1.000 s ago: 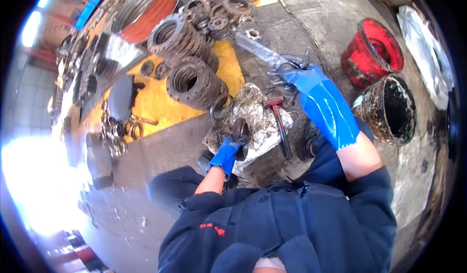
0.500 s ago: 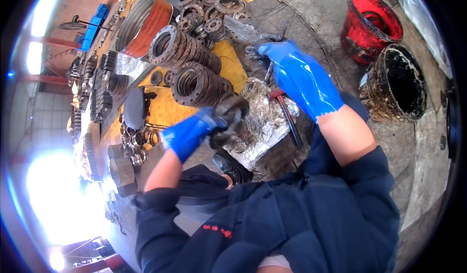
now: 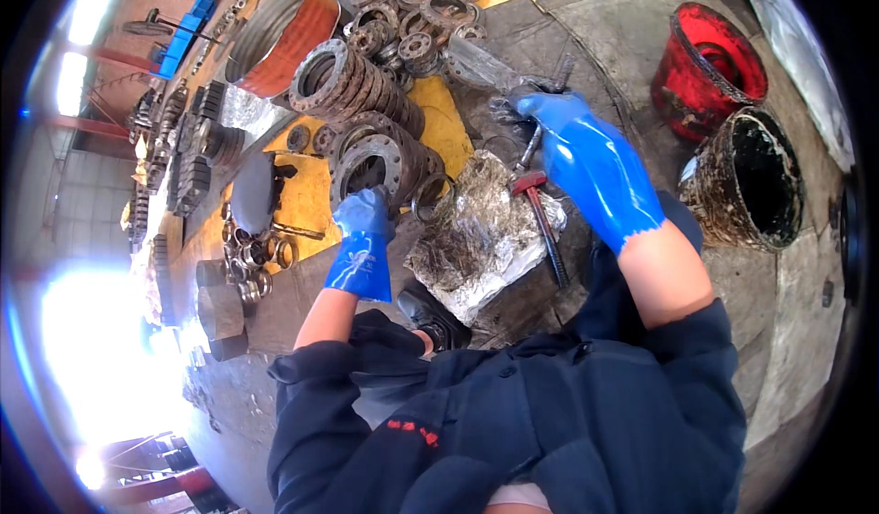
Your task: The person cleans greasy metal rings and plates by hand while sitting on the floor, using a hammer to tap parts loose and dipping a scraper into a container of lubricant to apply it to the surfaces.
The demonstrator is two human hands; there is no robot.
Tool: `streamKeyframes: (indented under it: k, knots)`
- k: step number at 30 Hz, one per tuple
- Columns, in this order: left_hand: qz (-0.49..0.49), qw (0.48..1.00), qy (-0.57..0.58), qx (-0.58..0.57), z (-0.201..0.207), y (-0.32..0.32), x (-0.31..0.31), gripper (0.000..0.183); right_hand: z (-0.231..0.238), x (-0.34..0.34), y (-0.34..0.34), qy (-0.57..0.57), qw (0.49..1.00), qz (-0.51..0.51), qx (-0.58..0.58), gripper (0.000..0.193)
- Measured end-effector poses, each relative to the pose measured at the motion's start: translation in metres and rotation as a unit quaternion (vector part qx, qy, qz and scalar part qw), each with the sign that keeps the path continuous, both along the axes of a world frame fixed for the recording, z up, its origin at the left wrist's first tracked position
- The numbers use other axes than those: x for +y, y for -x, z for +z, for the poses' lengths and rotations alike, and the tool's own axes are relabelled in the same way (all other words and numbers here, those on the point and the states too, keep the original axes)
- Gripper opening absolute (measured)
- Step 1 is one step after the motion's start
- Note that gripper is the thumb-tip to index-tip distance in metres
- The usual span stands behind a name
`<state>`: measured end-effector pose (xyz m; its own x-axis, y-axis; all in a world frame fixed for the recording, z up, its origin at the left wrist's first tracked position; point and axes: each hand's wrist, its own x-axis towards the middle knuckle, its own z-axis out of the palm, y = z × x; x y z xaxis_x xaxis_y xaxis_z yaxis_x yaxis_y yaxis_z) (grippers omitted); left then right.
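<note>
Left of centre, head view | flanged ring (image 3: 398,164): rust-brown, grimy, wide central hole, small holes round its face; at the near end of a ring stack (image 3: 428,159) | left hand (image 3: 363,213): holding the ring's lower rim | right hand (image 3: 542,116): curled round a dark metal rod (image 3: 528,151), near a red-headed hammer (image 3: 540,210)

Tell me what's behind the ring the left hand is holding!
Behind the front ring, more rusty rings sit stacked together. The front ring and left hand hide parts, so I can't count them.
</note>
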<state>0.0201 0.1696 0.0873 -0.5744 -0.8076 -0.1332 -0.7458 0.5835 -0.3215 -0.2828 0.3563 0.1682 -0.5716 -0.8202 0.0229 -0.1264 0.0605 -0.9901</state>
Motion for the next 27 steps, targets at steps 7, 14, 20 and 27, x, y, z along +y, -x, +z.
streamKeyframes:
  k: [7, 14, 20, 27]
  knots:
    - [-0.173, 0.959, 0.19, 0.121, -0.052, -0.033, -0.05, 0.043, 0.003, -0.033, -0.023, -0.068, 0.925, -0.057, -0.37, 0.023]
    - [-0.073, 0.992, 0.07, 0.076, -0.057, -0.003, -0.102, 0.03, -0.016, -0.042, -0.022, -0.071, 0.921, -0.037, -0.381, 0.028]
    - [-0.017, 0.997, 0.0, 0.079, -0.047, 0.022, -0.107, 0.027, -0.015, -0.041, -0.022, -0.066, 0.922, -0.073, -0.373, 0.035]
    - [-0.057, 0.991, 0.039, 0.113, -0.047, -0.003, -0.112, 0.027, -0.015, -0.053, -0.043, -0.075, 0.915, -0.009, -0.397, 0.034]
